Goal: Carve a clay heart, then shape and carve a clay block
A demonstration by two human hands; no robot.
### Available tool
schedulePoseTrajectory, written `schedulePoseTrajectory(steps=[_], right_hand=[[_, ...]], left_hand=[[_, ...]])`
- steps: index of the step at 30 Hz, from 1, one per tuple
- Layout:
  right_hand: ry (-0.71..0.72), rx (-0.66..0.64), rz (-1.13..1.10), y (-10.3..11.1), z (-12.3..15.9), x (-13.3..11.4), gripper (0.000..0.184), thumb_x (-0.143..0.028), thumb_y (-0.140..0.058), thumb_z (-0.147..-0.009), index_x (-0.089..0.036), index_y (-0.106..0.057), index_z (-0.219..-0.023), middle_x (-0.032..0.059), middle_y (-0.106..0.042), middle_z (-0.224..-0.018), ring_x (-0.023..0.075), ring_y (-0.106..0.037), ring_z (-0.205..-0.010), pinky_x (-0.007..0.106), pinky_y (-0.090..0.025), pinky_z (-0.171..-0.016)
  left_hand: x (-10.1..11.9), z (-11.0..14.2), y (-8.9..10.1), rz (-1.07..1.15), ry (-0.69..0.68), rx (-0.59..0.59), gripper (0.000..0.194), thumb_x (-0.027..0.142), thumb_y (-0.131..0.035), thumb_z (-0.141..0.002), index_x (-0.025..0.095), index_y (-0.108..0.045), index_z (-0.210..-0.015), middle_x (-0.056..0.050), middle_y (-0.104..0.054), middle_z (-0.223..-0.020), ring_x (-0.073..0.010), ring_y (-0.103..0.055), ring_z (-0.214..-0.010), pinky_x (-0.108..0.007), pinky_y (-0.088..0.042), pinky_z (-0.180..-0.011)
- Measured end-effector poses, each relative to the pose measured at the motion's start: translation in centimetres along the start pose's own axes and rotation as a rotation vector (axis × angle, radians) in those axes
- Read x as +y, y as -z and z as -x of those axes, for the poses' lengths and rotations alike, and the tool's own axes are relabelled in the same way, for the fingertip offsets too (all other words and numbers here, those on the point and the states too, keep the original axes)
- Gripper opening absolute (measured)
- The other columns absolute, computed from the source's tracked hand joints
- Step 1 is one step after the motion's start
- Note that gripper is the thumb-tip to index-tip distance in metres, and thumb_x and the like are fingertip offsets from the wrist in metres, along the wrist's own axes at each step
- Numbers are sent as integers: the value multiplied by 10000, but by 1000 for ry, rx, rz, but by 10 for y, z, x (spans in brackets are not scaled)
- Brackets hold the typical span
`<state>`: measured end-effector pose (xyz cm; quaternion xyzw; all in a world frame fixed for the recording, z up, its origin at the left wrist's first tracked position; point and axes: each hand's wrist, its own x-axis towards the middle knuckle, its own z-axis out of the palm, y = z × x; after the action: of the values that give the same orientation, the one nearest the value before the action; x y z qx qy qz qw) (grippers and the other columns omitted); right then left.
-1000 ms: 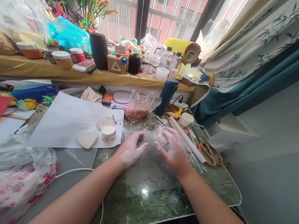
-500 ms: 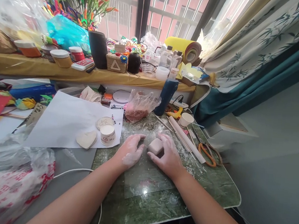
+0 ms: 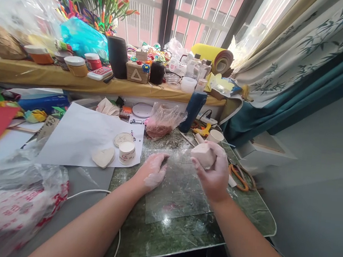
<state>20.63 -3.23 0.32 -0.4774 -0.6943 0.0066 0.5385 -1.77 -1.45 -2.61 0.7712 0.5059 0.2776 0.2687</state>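
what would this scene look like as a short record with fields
right hand: holds a pale clay block
left hand: near the left edge of the clear sheet, nothing visible in its grip
on white paper: paper cup, star-marked disc
paper's lower edge: heart-shaped clay piece
beyond hands: clear plastic bag with reddish-brown contents, dark blue bottle
right: orange-handled scissors

My pale lump of clay (image 3: pixel 202 154), chunky with flattish faces and rounded corners, sits gripped between my right thumb (image 3: pixel 199 169) and curled fingers (image 3: pixel 219 149), partly covered by them.
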Motion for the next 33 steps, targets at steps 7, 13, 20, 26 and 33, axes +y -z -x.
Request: schedulePoseTrajectory(steps=[7,13,20,26,33], right_hand=[[-136,-518,107,-25,30,14,752,-472,-752,-839,-219,-460,-1484,152,-589,-1428,345,-541,-1342,561,-438,-1139],[-191,-546,194,-24,35,16,790,-484,-760,-826,-216,-445,-1499,150,-608,-1394,364,-558,-1313,592,-450,-1118],[294,-410,106,-26,43,10,662,-281,-646,-966,-250,-358,-1561,146,-609,-1423,312,-539,-1365,562,-449,-1153],[116,-572,-35,-17,40,8,1058,-540,-790,-811,-227,-201,-1631,185,-413,-1612,365,-412,-1485,590,-417,-1181],[22,-690,-52,-20,36,4,686,-374,-637,-949,-274,-392,-1582,119,-526,-1554,305,-498,-1439,515,-456,-1168]], left_hand=[[-1,3,0,11,-6,13,352,194,-572,-908,187,-623,-1256,-123,-680,-1266,-300,-595,-1257,-503,-478,-1111],[1,3,2,50,4,31,323,220,-582,-912,210,-644,-1229,-104,-687,-1271,-297,-599,-1257,-501,-465,-1125],[4,3,5,418,-4,-172,572,383,-743,-857,229,-555,-1373,-93,-690,-1322,-282,-659,-1205,-451,-524,-1061],[7,5,7,426,-14,-82,588,261,-823,-761,263,-582,-1297,-49,-711,-1220,-257,-688,-1099,-430,-552,-995],[-1,6,0,198,-231,-81,956,237,-857,-644,215,-428,-1498,-172,-446,-1545,-364,-412,-1460,-543,-341,-1224]])
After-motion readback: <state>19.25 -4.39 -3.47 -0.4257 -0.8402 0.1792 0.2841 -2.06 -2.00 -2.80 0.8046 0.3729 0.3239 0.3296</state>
